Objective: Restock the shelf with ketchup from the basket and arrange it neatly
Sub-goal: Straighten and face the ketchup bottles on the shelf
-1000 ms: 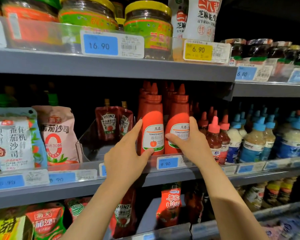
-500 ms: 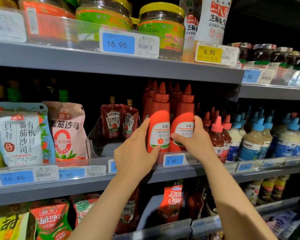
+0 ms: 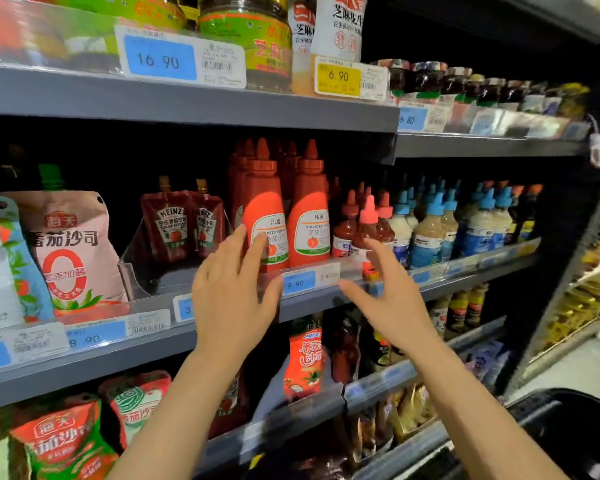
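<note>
Two tall red ketchup bottles stand side by side at the front of the middle shelf [image 3: 319, 296], the left bottle [image 3: 264, 209] and the right bottle [image 3: 309, 216], with more red bottles behind them. My left hand [image 3: 231, 292] hovers in front of the left bottle with fingers spread; whether the fingertips touch its label is unclear. My right hand [image 3: 392, 299] is spread in front of the shelf edge, to the right of the bottles, holding nothing. The black basket [image 3: 575, 427] shows at the bottom right.
Heinz ketchup pouches [image 3: 168, 226] sit behind a clear divider left of the bottles. Small red sauce bottles [image 3: 368, 223] and blue-capped dressing bottles [image 3: 430, 230] stand to the right. Jars fill the upper shelf [image 3: 187, 102]. Tomato sauce pouches [image 3: 66, 251] stand at the left and below.
Both hands have let go of the two front ketchup bottles and pulled back toward me with fingers spread. The view has shifted to the right, bringing the basket in.
</note>
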The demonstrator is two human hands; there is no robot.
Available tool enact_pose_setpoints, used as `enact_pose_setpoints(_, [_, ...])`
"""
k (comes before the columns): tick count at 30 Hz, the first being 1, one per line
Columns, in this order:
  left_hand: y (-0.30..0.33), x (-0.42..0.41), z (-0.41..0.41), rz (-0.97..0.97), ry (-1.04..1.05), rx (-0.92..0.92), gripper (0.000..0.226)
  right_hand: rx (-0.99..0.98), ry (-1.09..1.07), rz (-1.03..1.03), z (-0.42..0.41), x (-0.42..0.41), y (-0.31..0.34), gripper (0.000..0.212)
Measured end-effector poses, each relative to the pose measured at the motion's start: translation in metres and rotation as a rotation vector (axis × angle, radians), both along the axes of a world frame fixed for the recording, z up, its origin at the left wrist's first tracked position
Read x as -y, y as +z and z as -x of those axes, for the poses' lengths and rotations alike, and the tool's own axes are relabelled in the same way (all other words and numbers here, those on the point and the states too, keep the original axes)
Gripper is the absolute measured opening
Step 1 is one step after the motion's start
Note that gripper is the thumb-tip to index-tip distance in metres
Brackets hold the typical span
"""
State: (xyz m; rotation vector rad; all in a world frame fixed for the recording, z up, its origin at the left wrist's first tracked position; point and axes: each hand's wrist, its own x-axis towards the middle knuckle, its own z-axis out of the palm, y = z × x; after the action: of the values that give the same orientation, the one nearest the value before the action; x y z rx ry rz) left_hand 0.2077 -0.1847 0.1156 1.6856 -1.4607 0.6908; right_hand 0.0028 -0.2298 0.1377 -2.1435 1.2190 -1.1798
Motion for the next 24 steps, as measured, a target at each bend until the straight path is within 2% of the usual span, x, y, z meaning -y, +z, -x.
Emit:
enact_pose_setpoints(2, [0.011,0.003,0.002,0.009,-0.003,-0.046,0.065,-0.002,-0.022,0.020,-0.007,0.006,0.009,0.074])
enact_pose_setpoints(4, [0.028,0.007,0.003,-0.034,0.002,-0.079,0.078,0.005,-0.020,0.022,-0.022,0.019,0.025,0.079])
enact_pose_setpoints(8, [0.044,0.017,0.001,-0.161,0.038,-0.176,0.096,-0.007,0.037,-0.112,-0.053,0.047,0.048,0.094])
enact_pose_setpoints(13, [0.039,0.020,0.000,-0.166,0.028,-0.290,0.096,-0.069,-0.036,-0.067,-0.072,0.060,0.038,0.095])
enact_pose_setpoints(24, [0.054,0.024,0.003,-0.229,0.094,-0.312,0.087,-0.081,-0.068,-0.042,-0.082,0.067,0.040,0.092])
